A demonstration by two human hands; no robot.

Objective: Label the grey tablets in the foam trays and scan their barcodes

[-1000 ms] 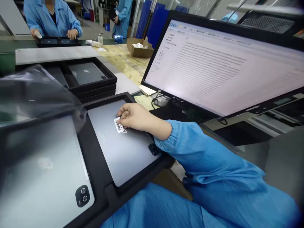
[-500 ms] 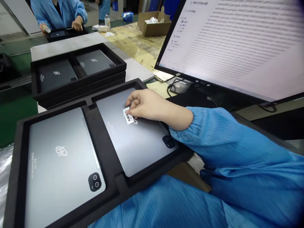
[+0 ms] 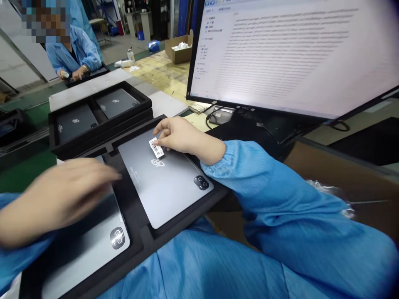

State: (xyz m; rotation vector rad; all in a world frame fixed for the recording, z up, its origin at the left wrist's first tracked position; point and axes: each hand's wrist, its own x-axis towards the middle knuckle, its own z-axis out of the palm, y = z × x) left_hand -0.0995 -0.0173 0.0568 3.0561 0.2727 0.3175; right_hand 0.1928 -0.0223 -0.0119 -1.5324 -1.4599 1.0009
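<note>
A black foam tray [image 3: 140, 241] on my lap holds two grey tablets lying back side up. My right hand [image 3: 179, 135] pinches a small white barcode label [image 3: 156, 148] over the right tablet [image 3: 165, 187], just above its logo. My left hand [image 3: 52, 197], blurred, hovers with fingers apart and holding nothing over the left tablet [image 3: 93, 245], whose camera module shows near the tray's middle bar.
A stack of black trays [image 3: 99, 124] with two dark tablets stands behind. A large monitor [image 3: 289, 54] fills the upper right, cables under it. A person in a blue coat [image 3: 75, 54] works at the far left. A cardboard box [image 3: 179, 47] sits on the wooden bench.
My left hand has come into view over the left tablet. My right hand with the label has stayed by the right tablet's logo. The clear plastic seen a second ago is gone from view.
</note>
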